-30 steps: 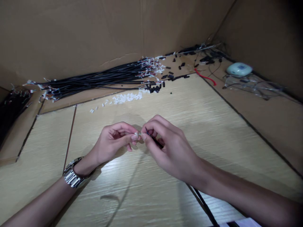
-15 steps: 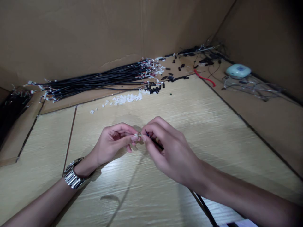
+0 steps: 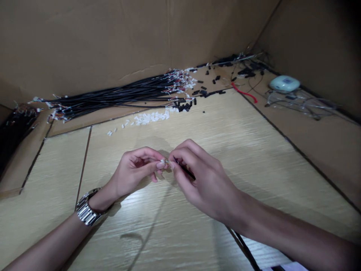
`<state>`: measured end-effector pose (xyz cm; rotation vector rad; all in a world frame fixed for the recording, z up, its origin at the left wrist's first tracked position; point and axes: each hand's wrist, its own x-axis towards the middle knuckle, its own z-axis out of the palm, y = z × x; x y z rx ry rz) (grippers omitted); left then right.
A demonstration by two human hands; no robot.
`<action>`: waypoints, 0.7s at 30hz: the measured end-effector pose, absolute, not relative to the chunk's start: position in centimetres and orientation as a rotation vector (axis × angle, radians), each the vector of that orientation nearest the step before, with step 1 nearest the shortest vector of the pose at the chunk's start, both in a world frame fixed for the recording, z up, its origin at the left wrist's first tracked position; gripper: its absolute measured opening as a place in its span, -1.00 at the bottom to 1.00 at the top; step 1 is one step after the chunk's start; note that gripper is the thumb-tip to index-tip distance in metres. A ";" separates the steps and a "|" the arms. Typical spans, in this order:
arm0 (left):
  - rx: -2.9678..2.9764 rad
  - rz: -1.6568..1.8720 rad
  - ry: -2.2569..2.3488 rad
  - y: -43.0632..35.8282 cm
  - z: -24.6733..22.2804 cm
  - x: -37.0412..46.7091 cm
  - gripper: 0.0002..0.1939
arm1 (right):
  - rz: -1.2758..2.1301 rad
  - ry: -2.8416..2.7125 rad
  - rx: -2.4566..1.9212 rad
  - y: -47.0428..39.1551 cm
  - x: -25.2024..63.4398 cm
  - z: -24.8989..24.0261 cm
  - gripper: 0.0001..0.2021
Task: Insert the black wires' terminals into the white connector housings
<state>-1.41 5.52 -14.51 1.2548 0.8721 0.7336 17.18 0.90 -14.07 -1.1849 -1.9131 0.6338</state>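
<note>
Between the thumb and fingers of my left hand [image 3: 138, 169] a small white connector housing [image 3: 163, 161] is pinched. My right hand [image 3: 201, 177] is closed on the end of a black cable [image 3: 187, 172], its thumb and forefinger at the thin wires [image 3: 167, 162] that come out of it. Those wires meet the housing between the two hands; how far in they sit is too small to tell. Below my right wrist the black cable [image 3: 244, 246] shows again, running toward the front edge. A metal-band watch [image 3: 87, 209] is on my left wrist.
Loose white connector housings [image 3: 150, 117] and short black pieces [image 3: 183, 106] lie beyond my hands. Behind them is a bundle of black cables [image 3: 113, 94]. A pale green case [image 3: 284, 83], a red strip [image 3: 244, 93] and clear plastic [image 3: 301, 101] are at right. Cardboard walls [image 3: 84, 37] stand around.
Almost nothing differs. Both hands keep the same grip, with only a very slight shift of the right hand.
</note>
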 end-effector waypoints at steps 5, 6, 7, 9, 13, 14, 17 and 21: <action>1.263 0.741 0.880 5.5 -14.6 -1.5 -0.95 | 0.670 -1.880 -1.203 0.9 17.2 -14.0 -0.89; 1.261 0.741 0.882 5.5 -14.6 -1.5 -0.96 | 0.675 -1.875 -1.202 0.9 17.2 -14.0 -0.90; 1.258 0.743 0.880 5.5 -14.6 -1.5 -0.96 | 0.674 -1.874 -1.197 0.9 17.2 -14.0 -0.90; 1.249 0.745 0.872 5.5 -14.6 -1.4 -0.98 | 0.667 -1.874 -1.190 1.0 17.2 -14.0 -0.90; 1.240 0.747 0.865 5.5 -14.5 -1.4 -0.98 | 0.657 -1.884 -1.186 1.0 17.3 -14.0 -0.90; 1.240 0.748 0.865 5.5 -14.5 -1.4 -0.97 | 0.654 -1.889 -1.185 1.0 17.3 -14.0 -0.90; 1.239 0.746 0.854 5.5 -14.5 -1.4 -0.96 | 0.643 -1.910 -1.188 1.0 17.3 -14.0 -0.91; 1.243 0.750 0.852 5.6 -14.6 -1.5 -0.97 | 0.651 -1.913 -1.195 1.0 17.2 -14.0 -0.89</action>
